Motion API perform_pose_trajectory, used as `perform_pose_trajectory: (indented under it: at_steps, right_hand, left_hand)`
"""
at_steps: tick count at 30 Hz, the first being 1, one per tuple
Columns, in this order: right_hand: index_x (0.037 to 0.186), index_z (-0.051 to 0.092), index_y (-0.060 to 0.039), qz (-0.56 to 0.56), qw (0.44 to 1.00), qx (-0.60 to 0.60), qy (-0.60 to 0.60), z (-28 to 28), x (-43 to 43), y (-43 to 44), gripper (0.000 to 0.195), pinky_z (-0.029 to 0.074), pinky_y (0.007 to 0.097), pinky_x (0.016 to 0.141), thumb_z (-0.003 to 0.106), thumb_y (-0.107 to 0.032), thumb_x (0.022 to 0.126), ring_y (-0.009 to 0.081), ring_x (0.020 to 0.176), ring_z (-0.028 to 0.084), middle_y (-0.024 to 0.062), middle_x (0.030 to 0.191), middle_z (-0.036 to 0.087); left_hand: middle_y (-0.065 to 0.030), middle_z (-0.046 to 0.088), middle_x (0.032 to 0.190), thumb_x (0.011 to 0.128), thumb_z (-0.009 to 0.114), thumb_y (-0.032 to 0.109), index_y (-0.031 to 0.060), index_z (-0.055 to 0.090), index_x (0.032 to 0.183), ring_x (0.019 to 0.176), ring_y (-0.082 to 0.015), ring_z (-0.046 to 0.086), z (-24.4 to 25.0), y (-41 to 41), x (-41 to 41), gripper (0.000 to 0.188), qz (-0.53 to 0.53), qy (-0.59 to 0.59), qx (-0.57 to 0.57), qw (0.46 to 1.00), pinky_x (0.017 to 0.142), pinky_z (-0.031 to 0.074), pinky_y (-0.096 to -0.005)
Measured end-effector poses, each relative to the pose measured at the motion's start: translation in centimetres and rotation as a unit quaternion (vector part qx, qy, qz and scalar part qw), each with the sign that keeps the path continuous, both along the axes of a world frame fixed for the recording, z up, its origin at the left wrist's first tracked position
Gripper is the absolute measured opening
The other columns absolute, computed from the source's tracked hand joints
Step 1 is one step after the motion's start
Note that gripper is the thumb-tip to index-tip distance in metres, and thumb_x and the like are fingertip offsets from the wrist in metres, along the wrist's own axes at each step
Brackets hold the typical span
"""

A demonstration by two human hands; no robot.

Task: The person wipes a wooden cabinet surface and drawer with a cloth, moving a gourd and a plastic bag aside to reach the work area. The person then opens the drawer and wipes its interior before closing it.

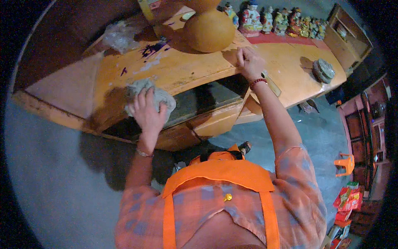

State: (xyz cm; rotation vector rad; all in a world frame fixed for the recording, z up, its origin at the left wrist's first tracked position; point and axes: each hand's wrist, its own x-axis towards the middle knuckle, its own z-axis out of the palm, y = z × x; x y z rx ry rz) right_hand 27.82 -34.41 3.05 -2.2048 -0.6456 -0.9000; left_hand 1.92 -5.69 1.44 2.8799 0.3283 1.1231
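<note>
My left hand (pixel 146 107) presses a crumpled grey-white cloth (pixel 168 102) against the front part of a wooden cabinet's top (pixel 174 73). My right hand (pixel 251 63), with a red bead bracelet at the wrist, is curled into a fist at the top's front edge. Nothing shows inside the fist, though its underside is hidden. Between my hands, a dark open drawer (pixel 214 116) juts out below the edge. Just behind my right hand stands a large tan gourd (pixel 210 32). Dark purple stains (pixel 152 49) and pale flakes mark the wood.
Porcelain figurines (pixel 251 20) line a red strip at the back right. A round grey stone-like object (pixel 323 71) sits near the right end. Crumpled clear plastic (pixel 119 36) lies at the back left. On the floor are an orange stool (pixel 345 165) and red packages (pixel 348 199).
</note>
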Motion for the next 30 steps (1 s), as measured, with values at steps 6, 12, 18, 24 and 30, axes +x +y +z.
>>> perform_pose_trajectory:
  at_steps: [6,12,18,24,30]
  right_hand:
    - [0.085,0.069,-0.0099,-0.026,0.996,-0.058,0.057,0.5,0.5,-0.1,0.038,0.054,0.0493,0.07,0.054,-0.043,0.095,0.0364,0.079,0.069,0.0142,0.086,0.071]
    - [0.11,0.065,0.0009,0.18,0.943,0.166,0.226,2.5,-4.5,-2.1,0.041,0.05,0.0397,0.082,0.056,-0.037,0.098,0.0294,0.093,0.065,0.0165,0.097,0.068]
    - [0.155,0.035,-0.0065,0.307,0.929,0.116,0.173,-2.0,-9.3,-4.9,0.066,0.035,0.0428,0.112,0.055,-0.037,0.099,0.0341,0.134,0.042,0.0198,0.146,0.043]
    - [0.157,0.032,-0.0117,0.317,0.919,0.158,0.173,-0.7,-8.3,-5.6,0.088,0.032,0.0428,0.116,0.074,-0.012,0.08,0.0423,0.137,0.037,0.0253,0.143,0.039]
    - [0.135,0.055,-0.0063,0.275,0.91,0.278,0.139,2.6,-2.8,-7.6,0.062,0.038,0.0428,0.112,0.062,0.0,0.074,0.0361,0.129,0.049,0.0184,0.13,0.054]
  left_hand:
    - [-0.0136,0.055,0.133,0.08,0.068,0.03,0.0095,0.055,0.134,0.127,-0.0361,0.046,1.1,-11.1,9.3,0.06,-0.131,0.006,0.054,0.99,0.111,0.03,-0.0568]
    - [-0.0153,0.054,0.135,0.082,0.07,0.032,0.0078,0.052,0.138,0.129,-0.0361,0.046,1.1,-16.8,13.6,0.063,-0.236,-0.011,-0.004,0.972,0.112,0.03,-0.057]
    - [-0.022,0.057,0.132,0.088,0.056,0.006,-0.0015,0.06,0.113,0.123,-0.039,0.054,2.2,-17.8,14.3,0.026,-0.364,-0.077,-0.245,0.895,0.109,0.042,-0.0445]
    - [-0.0134,0.057,0.135,0.097,0.051,0.005,-0.002,0.059,0.119,0.125,-0.0211,0.053,4.2,-20.1,15.4,0.025,-0.417,-0.025,-0.643,0.642,0.109,0.04,-0.0368]
    - [-0.0098,0.058,0.13,0.094,0.056,0.001,-0.0027,0.056,0.128,0.111,-0.0172,0.061,9.1,-21.9,16.4,0.034,-0.396,-0.098,-0.588,0.698,0.1,0.047,-0.0329]
